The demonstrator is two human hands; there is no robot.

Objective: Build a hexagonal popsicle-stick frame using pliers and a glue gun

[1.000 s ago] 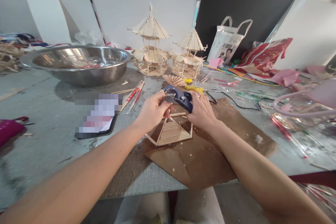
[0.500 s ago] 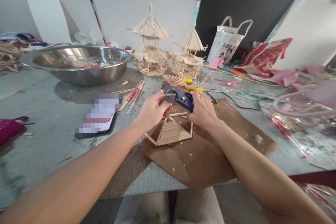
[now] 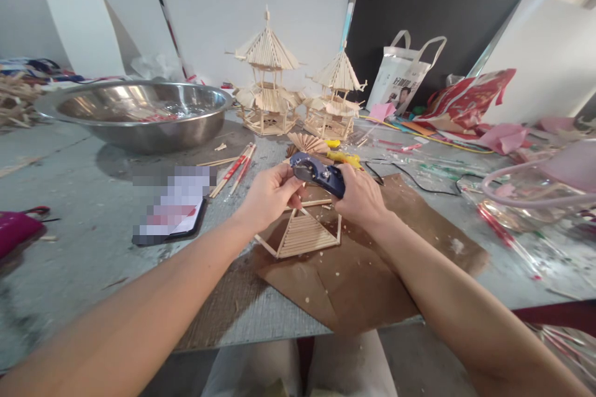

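My right hand is wrapped round the handles of a dark blue hand cutter with a curved metal blade. At its jaw end my left hand is closed in a pinch; whatever is between the fingertips is too small to make out. Below both hands lies a flat frame of wooden sticks, one triangular section filled with parallel sticks. It rests on a brown sheet dotted with small chips. My hands partly hide the frame's far edge.
Two stick-built pagodas stand at the back. A steel basin and a phone are on the left, with wrapped chopsticks nearby. A yellow-handled tool, a clear container and scraps lie to the right.
Almost nothing differs. The cutter and both hands stay in nearly the same place, with only a very slight shift; the stick frame lies still.
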